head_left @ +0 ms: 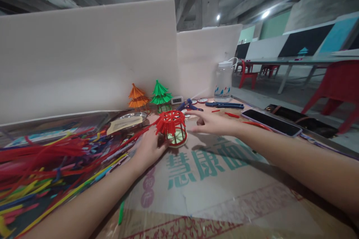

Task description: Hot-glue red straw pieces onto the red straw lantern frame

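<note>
A small round red pavilion-like craft piece (176, 134) stands upright on the printed sheet (207, 198), with a pale base and a ring of red strips hanging around part of its top. My left hand (150, 143) holds its left side, fingers partly hidden behind it. My right hand (207, 122) is just to its right, fingers apart and pointing toward it, holding nothing. Behind stand an orange tiered craft tower (138, 97) and a green one (160, 95). A blue glue gun (188, 105) lies behind the red piece.
Colourful strips (50, 160) pile up on the left beside a metal dish (134, 119). On the right are a bottle (223, 82), a blue cutter (224, 105), a phone (271, 122) and a dark case (303, 119). White panels (89, 59) rise behind.
</note>
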Demonstrator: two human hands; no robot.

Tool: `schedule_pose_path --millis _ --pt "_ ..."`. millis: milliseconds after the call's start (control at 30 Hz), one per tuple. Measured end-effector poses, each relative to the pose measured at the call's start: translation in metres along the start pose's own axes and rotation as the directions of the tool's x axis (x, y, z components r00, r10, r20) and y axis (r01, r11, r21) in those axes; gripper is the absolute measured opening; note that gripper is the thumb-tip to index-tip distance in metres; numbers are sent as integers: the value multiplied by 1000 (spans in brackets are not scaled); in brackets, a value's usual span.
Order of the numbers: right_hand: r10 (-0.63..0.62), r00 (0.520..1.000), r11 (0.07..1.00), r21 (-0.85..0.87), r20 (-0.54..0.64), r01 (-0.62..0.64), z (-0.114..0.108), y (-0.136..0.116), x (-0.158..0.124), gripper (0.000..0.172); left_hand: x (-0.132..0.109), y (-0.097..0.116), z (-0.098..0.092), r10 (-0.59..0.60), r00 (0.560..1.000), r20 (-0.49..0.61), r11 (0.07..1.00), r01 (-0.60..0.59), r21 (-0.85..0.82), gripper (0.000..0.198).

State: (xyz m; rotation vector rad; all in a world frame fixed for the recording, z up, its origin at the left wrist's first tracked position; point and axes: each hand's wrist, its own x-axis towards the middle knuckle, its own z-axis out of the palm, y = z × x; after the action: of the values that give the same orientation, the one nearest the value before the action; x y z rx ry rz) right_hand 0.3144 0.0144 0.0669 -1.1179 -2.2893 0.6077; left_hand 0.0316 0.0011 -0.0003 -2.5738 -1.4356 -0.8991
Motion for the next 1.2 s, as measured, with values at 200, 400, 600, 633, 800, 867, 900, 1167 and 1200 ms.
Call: schedule_pose_path --millis 200,400,600,633,800,867,900,1167,1200 --pt "-7 964 1000 25 267 0 -14 -13 -6 33 2 -2 -1 20 999 48 1000 -20 -12 26" --pt "-127 992 829 551 20 95 -30 -7 -2 44 3 1 -4 -11 997 75 1000 13 -22 22" --pt "-106 991 568 813 -82 128 -41 -13 -4 34 3 3 -4 -31 996 87 1000 31 1 20" --pt "-90 990 608 781 -107 140 -44 -15 -6 34 3 3 -4 -34 996 84 999 34 0 21" --pt "-223 924 952 135 -311 275 -49 -17 -7 37 3 6 -6 -18 997 73 999 20 -28 25" --pt "-327 889 942 -181 -321 281 -49 -13 -4 34 3 6 -7 2 998 66 999 0 -32 26" --pt "-353 878 921 -287 -325 264 -49 -11 -3 34 3 6 -7 12 998 61 999 -10 -33 27" --pt "-280 818 767 -629 -502 -123 -84 -2 -10 34 3 6 -6 0 999 54 1000 1 -29 22" --pt "-197 833 767 -611 -516 -196 -89 0 -12 35 3 6 -6 -5 998 57 1000 6 -28 21"
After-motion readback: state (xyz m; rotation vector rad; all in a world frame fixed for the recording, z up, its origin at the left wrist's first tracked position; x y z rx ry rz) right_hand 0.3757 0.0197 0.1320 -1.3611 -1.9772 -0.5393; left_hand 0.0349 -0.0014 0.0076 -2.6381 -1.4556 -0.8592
